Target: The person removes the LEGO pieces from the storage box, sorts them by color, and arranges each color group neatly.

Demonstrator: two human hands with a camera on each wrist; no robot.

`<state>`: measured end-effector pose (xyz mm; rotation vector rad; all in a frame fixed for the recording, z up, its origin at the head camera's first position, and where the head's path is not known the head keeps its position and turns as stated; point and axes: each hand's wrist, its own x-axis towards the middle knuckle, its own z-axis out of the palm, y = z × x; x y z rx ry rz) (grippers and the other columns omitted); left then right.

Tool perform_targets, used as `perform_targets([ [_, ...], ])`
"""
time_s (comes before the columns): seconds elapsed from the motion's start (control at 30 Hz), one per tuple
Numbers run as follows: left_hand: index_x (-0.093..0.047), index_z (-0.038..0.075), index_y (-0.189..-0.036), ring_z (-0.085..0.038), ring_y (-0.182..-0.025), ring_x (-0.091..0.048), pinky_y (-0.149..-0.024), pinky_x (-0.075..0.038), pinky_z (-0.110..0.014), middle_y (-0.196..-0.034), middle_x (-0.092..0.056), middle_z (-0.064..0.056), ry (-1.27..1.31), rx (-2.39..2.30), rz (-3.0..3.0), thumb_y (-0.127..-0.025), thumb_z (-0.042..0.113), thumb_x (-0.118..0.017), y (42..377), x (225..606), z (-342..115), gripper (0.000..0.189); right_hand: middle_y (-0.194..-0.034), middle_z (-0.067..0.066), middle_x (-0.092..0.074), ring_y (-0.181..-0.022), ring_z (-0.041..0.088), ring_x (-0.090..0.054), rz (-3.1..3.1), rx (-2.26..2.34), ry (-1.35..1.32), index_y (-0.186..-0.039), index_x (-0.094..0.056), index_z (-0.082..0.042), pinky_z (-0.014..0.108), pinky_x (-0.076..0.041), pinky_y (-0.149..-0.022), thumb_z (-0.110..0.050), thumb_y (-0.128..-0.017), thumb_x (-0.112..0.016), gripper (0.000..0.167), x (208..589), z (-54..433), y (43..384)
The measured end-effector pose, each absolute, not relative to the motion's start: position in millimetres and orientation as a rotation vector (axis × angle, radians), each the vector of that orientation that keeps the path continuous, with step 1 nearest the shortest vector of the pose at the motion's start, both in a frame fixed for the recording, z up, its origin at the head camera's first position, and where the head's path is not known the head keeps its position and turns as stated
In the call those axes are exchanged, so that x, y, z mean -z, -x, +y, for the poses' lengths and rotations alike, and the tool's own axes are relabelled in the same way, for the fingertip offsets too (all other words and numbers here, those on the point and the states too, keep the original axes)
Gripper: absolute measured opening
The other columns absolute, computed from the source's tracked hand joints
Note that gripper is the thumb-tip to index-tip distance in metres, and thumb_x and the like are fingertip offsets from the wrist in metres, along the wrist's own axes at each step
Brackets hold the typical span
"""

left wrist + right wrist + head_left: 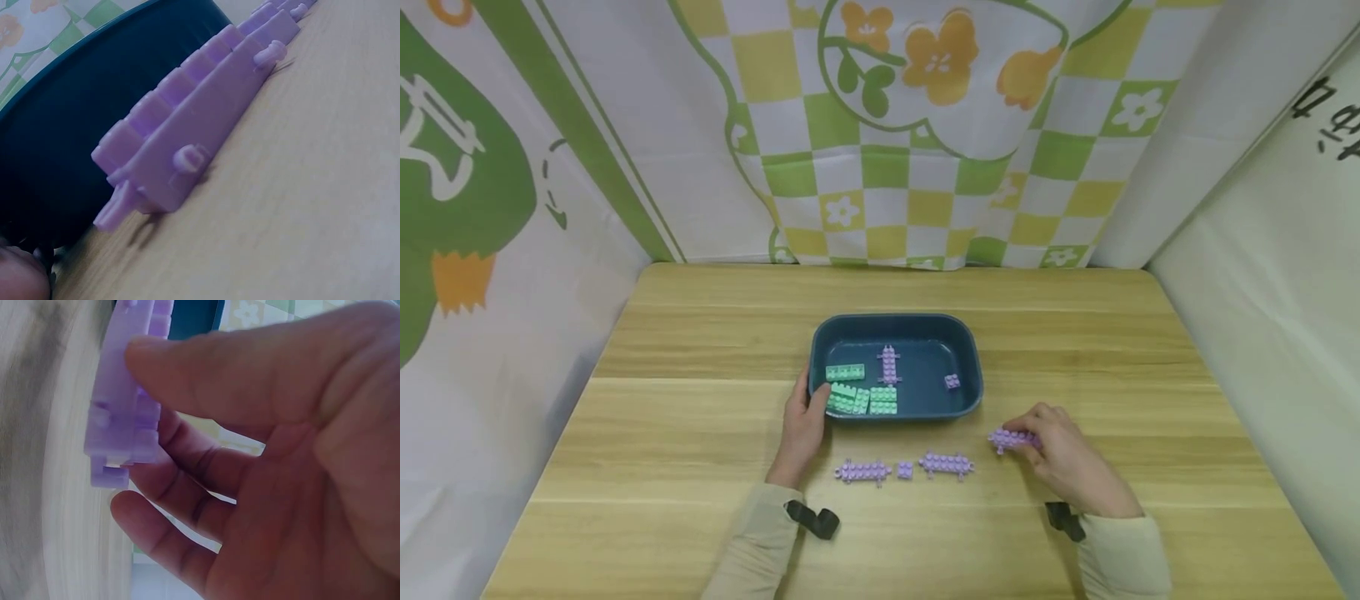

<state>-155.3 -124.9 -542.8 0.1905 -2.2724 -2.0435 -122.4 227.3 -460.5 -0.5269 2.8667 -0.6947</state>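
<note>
Purple building bricks lie in a row on the table: a long studded one with side pegs point(862, 472), a small square brick point(905, 471) and another long one point(946, 464). To the right of them, my right hand point(1063, 458) pinches a third long purple brick point(119, 394) between thumb and fingers, just above or at the tabletop. My left hand point(802, 429) grips the near left corner of a dark teal tray point(936, 417), thumb over the rim. In the left wrist view, a long purple brick point(194, 112) fills the middle, in front of the tray's wall.
Inside the tray lie several green bricks point(846, 372) at the left, a long purple brick point(889, 365) near the middle and a small purple brick point(952, 381) at the right. The wooden table point(1075, 333) ends at a patterned curtain point(925, 183).
</note>
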Motion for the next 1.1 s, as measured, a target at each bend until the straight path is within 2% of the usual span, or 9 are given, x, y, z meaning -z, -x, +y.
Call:
perform_targets([
  [0.2,-0.024,0.007,-0.154,-0.024,-0.145,-0.022,-0.119,-0.019,-0.038,-0.158,-0.026,-0.01,-0.178,2.076,-2.267,-0.104,0.018,-0.043,156.3,538.5,-125.7,0.054,-0.095,-0.003,-0.057,-0.094,0.02,-0.052,2.872,0.714,0.549,-0.108,-0.07,-0.007,0.04,-0.05,-0.08,0.003,-0.083,-0.07,0.027,462.8,226.7,123.2],
  [0.43,-0.023,-0.001,-0.152,-0.029,-0.145,-0.022,-0.118,-0.021,-0.039,-0.157,-0.025,-0.016,-0.181,2.068,-2.305,-0.104,0.013,-0.042,146.4,506.7,-122.1,0.054,-0.092,-0.003,-0.056,-0.089,0.017,-0.051,2.853,0.718,0.546,-0.106,-0.07,-0.007,0.036,-0.05,-0.076,0.004,-0.082,-0.069,0.026,463.2,225.8,124.0],
  [0.7,-0.024,0.001,-0.153,-0.028,-0.145,-0.021,-0.118,-0.02,-0.04,-0.157,-0.025,-0.015,-0.177,2.077,-2.283,-0.103,0.011,-0.042,146.2,504.8,-122.2,0.054,-0.091,-0.005,-0.056,-0.087,0.014,-0.052,2.853,0.712,0.573,-0.104,-0.071,-0.008,0.035,-0.05,-0.075,0.005,-0.08,-0.071,0.027,462.7,227.1,123.4],
  [0.93,-0.026,0.009,-0.154,-0.024,-0.145,-0.022,-0.119,-0.02,-0.038,-0.158,-0.026,-0.009,-0.185,2.073,-2.263,-0.104,0.016,-0.043,155.6,536.4,-125.8,0.054,-0.091,-0.005,-0.058,-0.088,0.015,-0.052,2.852,0.72,0.593,-0.103,-0.072,-0.008,0.035,-0.05,-0.076,0.003,-0.08,-0.072,0.026,464.1,227.4,122.8],
  [1.1,-0.025,0.005,-0.153,-0.027,-0.145,-0.022,-0.118,-0.021,-0.039,-0.157,-0.026,-0.013,-0.193,2.076,-2.277,-0.103,0.013,-0.043,148.5,515.2,-123.2,0.054,-0.092,-0.005,-0.058,-0.088,0.016,-0.053,2.845,0.728,0.593,-0.103,-0.072,-0.008,0.036,-0.05,-0.077,0.001,-0.079,-0.073,0.025,464.9,225.8,122.0],
])
